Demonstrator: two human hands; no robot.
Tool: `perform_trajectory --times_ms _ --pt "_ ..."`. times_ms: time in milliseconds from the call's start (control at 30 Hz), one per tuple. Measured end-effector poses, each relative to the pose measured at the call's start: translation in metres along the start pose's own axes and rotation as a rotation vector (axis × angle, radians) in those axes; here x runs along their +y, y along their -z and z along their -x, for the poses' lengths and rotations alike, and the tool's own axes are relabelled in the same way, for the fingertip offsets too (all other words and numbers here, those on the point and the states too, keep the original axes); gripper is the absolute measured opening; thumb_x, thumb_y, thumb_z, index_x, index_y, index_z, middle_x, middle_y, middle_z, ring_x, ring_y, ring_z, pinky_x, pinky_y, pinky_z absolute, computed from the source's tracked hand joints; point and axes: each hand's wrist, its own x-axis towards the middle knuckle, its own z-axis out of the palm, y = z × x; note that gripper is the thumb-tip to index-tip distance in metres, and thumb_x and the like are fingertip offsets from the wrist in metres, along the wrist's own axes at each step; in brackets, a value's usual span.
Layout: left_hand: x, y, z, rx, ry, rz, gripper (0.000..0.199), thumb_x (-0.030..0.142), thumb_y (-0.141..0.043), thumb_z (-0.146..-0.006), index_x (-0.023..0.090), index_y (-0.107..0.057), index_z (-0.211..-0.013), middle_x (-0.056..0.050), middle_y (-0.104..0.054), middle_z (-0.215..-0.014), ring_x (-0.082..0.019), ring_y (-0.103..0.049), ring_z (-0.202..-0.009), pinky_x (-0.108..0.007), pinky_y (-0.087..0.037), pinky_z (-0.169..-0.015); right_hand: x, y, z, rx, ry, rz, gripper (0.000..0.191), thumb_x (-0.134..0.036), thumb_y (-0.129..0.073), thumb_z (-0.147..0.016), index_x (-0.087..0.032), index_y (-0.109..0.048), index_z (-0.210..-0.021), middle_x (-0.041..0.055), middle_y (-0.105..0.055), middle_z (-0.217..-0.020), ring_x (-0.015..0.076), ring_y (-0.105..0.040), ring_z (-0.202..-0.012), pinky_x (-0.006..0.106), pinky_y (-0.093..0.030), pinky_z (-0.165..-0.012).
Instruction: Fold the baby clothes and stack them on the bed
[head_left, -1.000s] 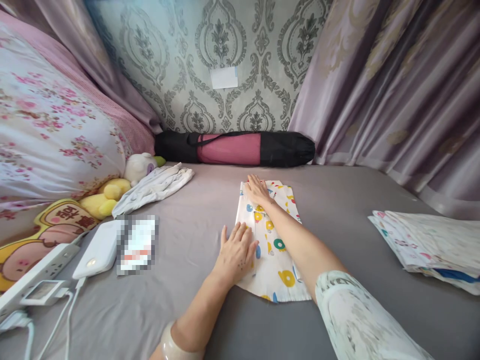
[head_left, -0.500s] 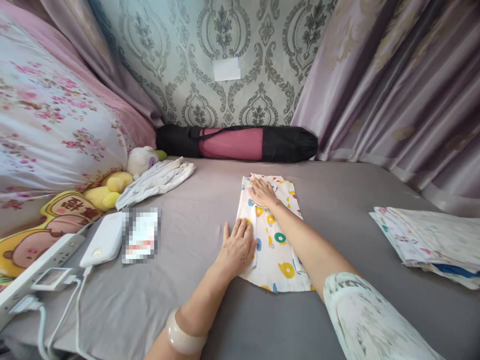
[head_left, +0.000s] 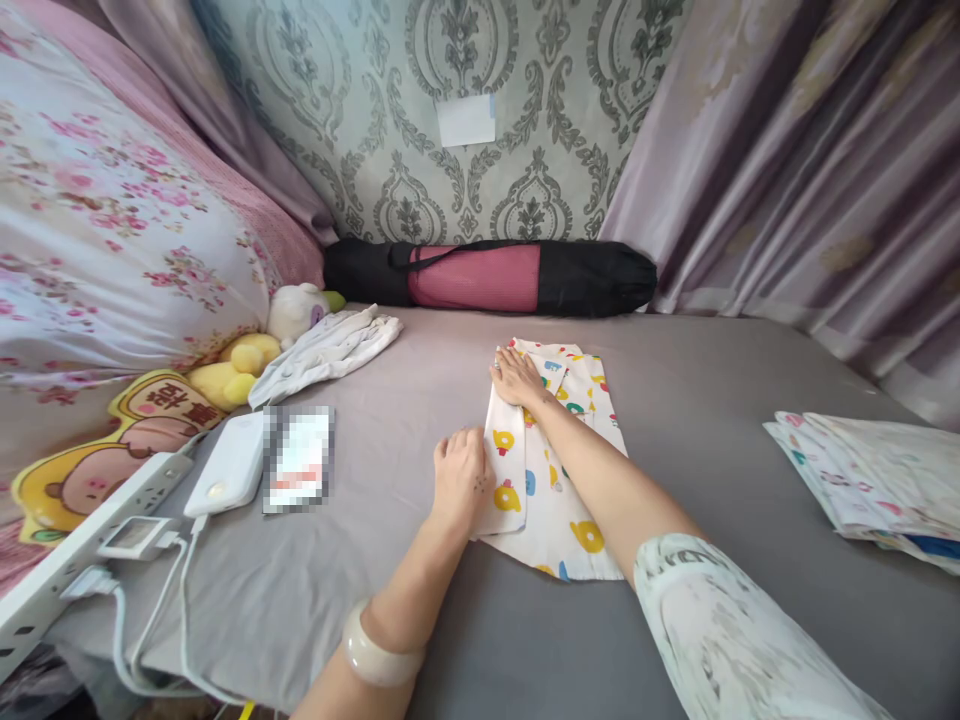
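A white garment (head_left: 551, 515) printed with yellow, blue, green and red shapes lies partly folded on the grey bed sheet. My left hand (head_left: 461, 478) is at its left edge, fingers curled in around the fabric; the fingertips are hidden. Toward the far left corner, my right hand (head_left: 517, 378) rests palm down with fingers stretched over the cloth. A narrow folded strip runs down the garment's left side between my hands. My right forearm crosses above the garment and covers part of it.
At right lies a stack of folded clothes (head_left: 877, 480). A black and pink mat bag (head_left: 480, 277) lies along the wall. To the left are a crumpled white cloth (head_left: 326, 355), plush toys (head_left: 236, 370), a white power bank (head_left: 229, 465), a blurred-out flat item (head_left: 298, 460) and a power strip (head_left: 97, 530) with cables.
My left hand has gone from lying flat to curled at the garment's left edge. The left side strip has shifted inward. My right hand has moved to the far left corner. The view has shifted slightly.
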Motion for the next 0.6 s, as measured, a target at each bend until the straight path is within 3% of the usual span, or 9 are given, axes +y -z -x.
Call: perform_trajectory --times_ms 200,400,600 --pt "-0.004 0.006 -0.004 0.063 0.124 0.104 0.039 0.008 -0.033 -0.088 0.019 -0.053 -0.119 -0.012 -0.064 -0.118 -0.025 -0.055 -0.117 -0.045 -0.039 -0.101 -0.002 0.012 0.01 0.08 -0.019 -0.058 0.056 -0.032 -0.017 -0.099 -0.009 -0.034 -0.147 0.0093 -0.029 -0.156 0.0179 -0.016 -0.146 0.036 -0.01 -0.118" --pt "-0.008 0.008 -0.008 0.269 0.198 0.249 0.036 0.01 -0.033 -0.088 0.017 -0.056 -0.115 -0.012 -0.067 -0.116 -0.023 -0.059 -0.113 -0.046 -0.04 -0.103 -0.022 0.008 0.052 -0.063 0.03 -0.036 0.066 -0.042 -0.02 -0.098 -0.002 -0.023 -0.151 0.0145 -0.015 -0.16 0.0248 -0.008 -0.147 0.042 -0.004 -0.119" --pt "-0.009 0.009 -0.008 0.25 0.198 0.33 0.035 0.011 -0.033 -0.088 0.019 -0.057 -0.113 -0.011 -0.066 -0.117 -0.023 -0.06 -0.115 -0.046 -0.041 -0.103 -0.027 0.0 0.065 -0.049 0.01 -0.008 0.067 -0.045 -0.019 -0.098 -0.003 -0.025 -0.15 0.0135 -0.016 -0.16 0.0234 -0.009 -0.147 0.041 -0.003 -0.119"
